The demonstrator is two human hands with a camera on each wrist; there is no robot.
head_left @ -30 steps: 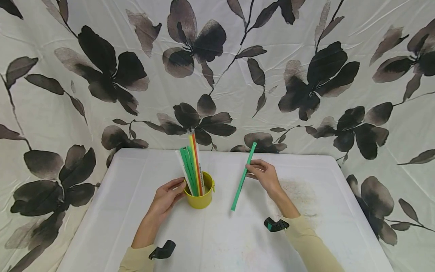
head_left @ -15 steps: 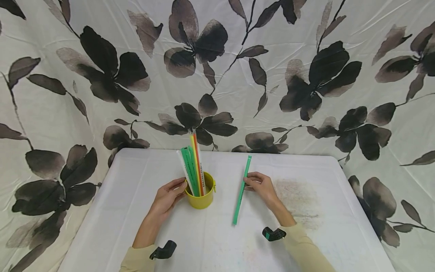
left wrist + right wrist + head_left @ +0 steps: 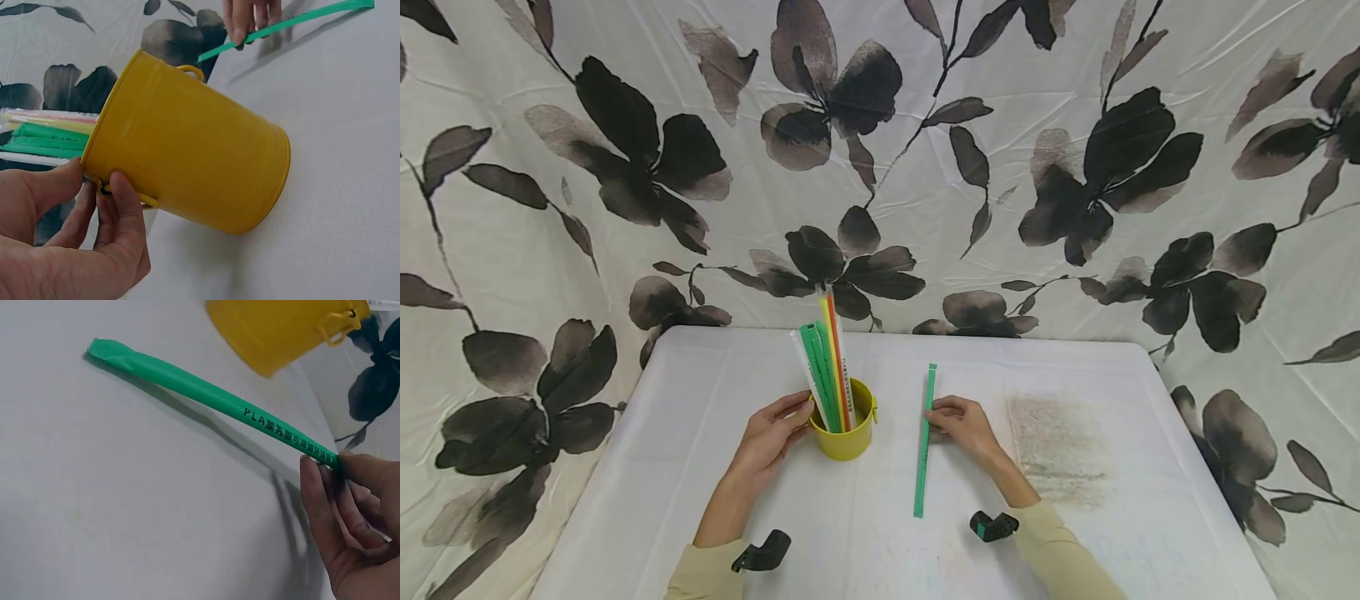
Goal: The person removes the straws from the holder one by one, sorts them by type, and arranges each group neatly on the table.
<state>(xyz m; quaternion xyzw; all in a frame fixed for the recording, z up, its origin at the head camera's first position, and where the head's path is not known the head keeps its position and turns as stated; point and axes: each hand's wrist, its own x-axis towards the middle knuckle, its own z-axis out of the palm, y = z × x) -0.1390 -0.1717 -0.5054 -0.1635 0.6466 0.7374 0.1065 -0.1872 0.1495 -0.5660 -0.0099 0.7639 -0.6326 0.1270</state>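
My left hand (image 3: 769,440) pinches the rim and side ear of a small yellow bucket (image 3: 187,137), which stands upright on the white table. Several wrapped straws (image 3: 824,367) lean inside it: green ones, a white one, and yellow and red ones in clear wrap. To the bucket's right, my right hand (image 3: 961,427) pinches a green wrapped straw (image 3: 194,390) between thumb and fingers. Dark printed lettering beginning with PLA runs along this wrapper. Its lower end slopes toward me, close over the tabletop, and its shadow falls beside it in the right wrist view.
The white table (image 3: 700,375) has a brownish smudged patch (image 3: 1060,450) right of my right hand. A white curtain with dark flowers (image 3: 1097,175) hangs behind and beside the table. Black wrist cameras (image 3: 763,552) sit at both sleeves.
My right hand has moved left and toward me with the green straw, which has come lower and turned more in line with my view. My left hand stays on the bucket.
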